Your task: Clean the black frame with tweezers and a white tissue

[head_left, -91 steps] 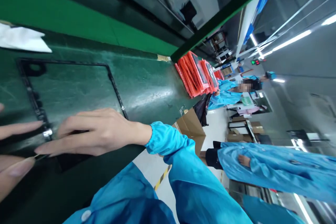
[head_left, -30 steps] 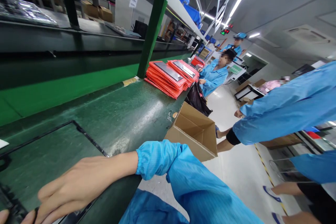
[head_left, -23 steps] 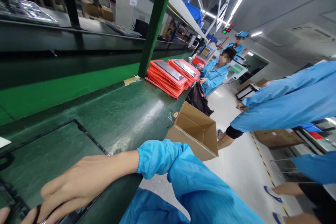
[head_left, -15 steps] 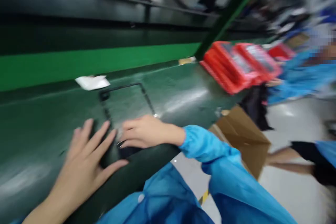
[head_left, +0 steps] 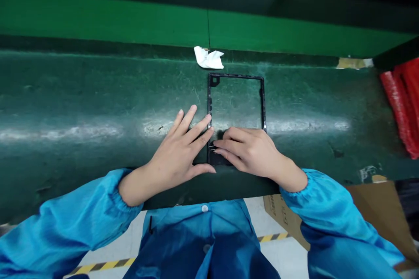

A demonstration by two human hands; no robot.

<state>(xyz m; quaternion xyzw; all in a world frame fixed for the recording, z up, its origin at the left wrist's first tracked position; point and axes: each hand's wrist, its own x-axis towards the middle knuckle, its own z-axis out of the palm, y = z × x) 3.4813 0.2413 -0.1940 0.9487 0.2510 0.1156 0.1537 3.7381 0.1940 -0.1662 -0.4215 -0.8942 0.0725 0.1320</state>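
Note:
A thin black rectangular frame (head_left: 236,77) lies flat on the dark green bench (head_left: 81,100), its middle open so the bench shows through. My left hand (head_left: 178,150) rests flat beside the frame's near left corner, fingers stretched out and touching its left edge. My right hand (head_left: 250,150) lies over the frame's near end, fingers curled and pressing on a small dark part with silver contacts (head_left: 212,148) at that corner. Both arms wear blue sleeves.
A crumpled white wipe (head_left: 208,57) lies just beyond the frame. Red packets (head_left: 401,104) are stacked at the right edge of the bench. An open cardboard box (head_left: 369,209) stands on the floor below right. A green rail (head_left: 131,22) runs along the bench's far side.
The view has swung from the aisle and other workers back down onto the bench. Both hands stay at the frame's near left corner; the left hand is now fully in view.

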